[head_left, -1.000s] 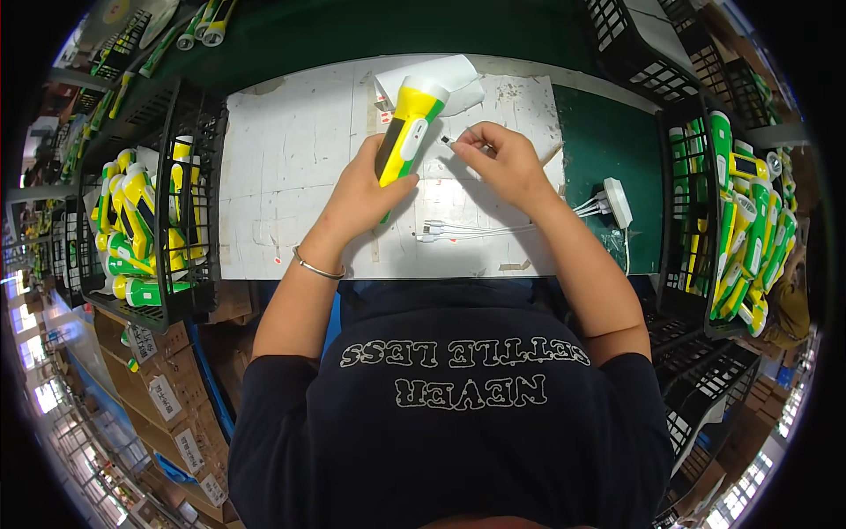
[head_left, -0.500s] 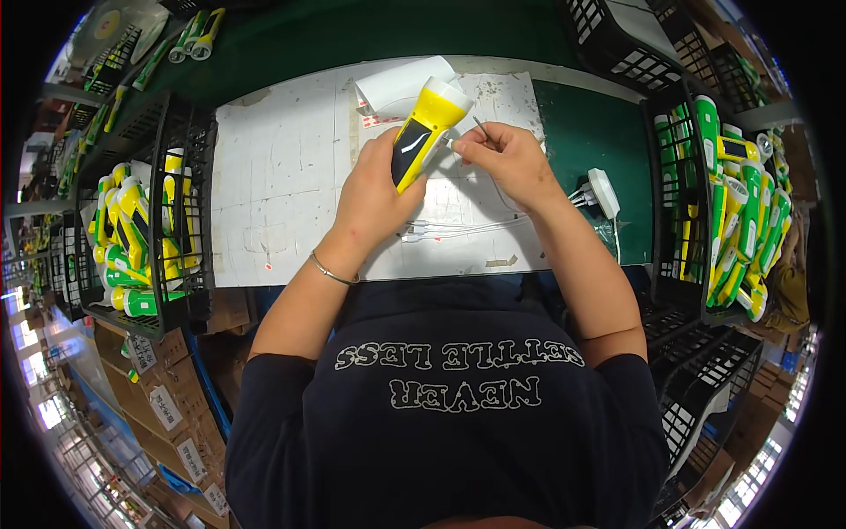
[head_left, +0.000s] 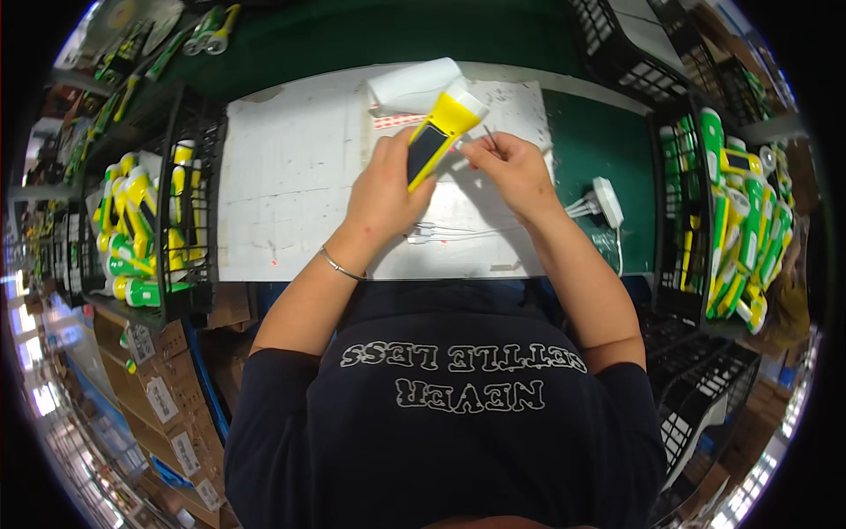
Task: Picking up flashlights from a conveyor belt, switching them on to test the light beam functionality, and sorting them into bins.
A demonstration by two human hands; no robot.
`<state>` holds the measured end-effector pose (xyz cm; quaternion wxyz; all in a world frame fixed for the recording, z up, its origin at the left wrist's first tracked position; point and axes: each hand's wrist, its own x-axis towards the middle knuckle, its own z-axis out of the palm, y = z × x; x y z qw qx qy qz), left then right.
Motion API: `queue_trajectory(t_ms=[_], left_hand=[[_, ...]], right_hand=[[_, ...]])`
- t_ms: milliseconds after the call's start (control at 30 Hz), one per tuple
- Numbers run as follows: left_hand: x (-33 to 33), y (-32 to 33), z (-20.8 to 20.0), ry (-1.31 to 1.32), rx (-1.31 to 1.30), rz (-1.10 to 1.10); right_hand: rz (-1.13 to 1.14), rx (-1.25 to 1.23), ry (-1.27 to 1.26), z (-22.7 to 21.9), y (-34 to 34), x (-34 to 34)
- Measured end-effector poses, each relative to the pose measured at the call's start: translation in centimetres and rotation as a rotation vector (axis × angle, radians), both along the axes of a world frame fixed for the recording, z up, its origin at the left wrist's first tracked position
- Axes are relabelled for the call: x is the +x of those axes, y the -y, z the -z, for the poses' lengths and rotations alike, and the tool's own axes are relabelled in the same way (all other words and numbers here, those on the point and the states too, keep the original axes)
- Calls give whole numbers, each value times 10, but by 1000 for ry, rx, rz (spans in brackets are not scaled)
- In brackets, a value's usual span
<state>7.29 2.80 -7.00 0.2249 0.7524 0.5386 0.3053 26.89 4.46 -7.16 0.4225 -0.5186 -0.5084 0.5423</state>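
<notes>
My left hand point(head_left: 388, 189) is wrapped around a yellow flashlight point(head_left: 451, 113) with a white head and a dark panel on its face. The flashlight tilts with its head up and to the right. Close by its right side, my right hand point(head_left: 520, 176) pinches the small end of a white charging cable, partly hidden by the fingers. A thin dark rod point(head_left: 489, 137) also sticks up from the right fingers; its kind is unclear. Whether the cable end touches the flashlight cannot be made out. Several white cables point(head_left: 467, 232) lie below the hands, near a white charger block point(head_left: 606, 203).
A white roll point(head_left: 410, 85) lies behind the flashlight on the white board point(head_left: 282, 194). Black crates with green and yellow flashlights stand on both sides, the left crate point(head_left: 181, 264) and the right crate point(head_left: 674, 220). More flashlights point(head_left: 211, 35) lie at the far left.
The whole view has shifted slightly. The flashlight's face has turned a little in my left hand, and my right fingers stay close by its side.
</notes>
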Motion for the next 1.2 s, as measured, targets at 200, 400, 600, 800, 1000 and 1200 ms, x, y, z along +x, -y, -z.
queue_trajectory(t_ms=[200, 400, 600, 800, 1000, 1200], left_hand=[[-123, -4, -50, 143, 635, -544], [-347, 24, -93, -153, 71, -940], [-374, 17, -83, -792, 8, -1018], [-300, -95, -102, -661, 581, -681], [-251, -262, -31, -440, 277, -545], [-303, -365, 24, -595, -233, -804]], right_hand=[[-87, 99, 118, -5, 17, 0], [-63, 57, 108, -6, 22, -3], [-157, 127, 142, 4, 25, -28], [-295, 466, 507, 11, 37, -39], [-335, 678, 519, 22, 32, -40], [-417, 598, 548, 30, 23, -31]])
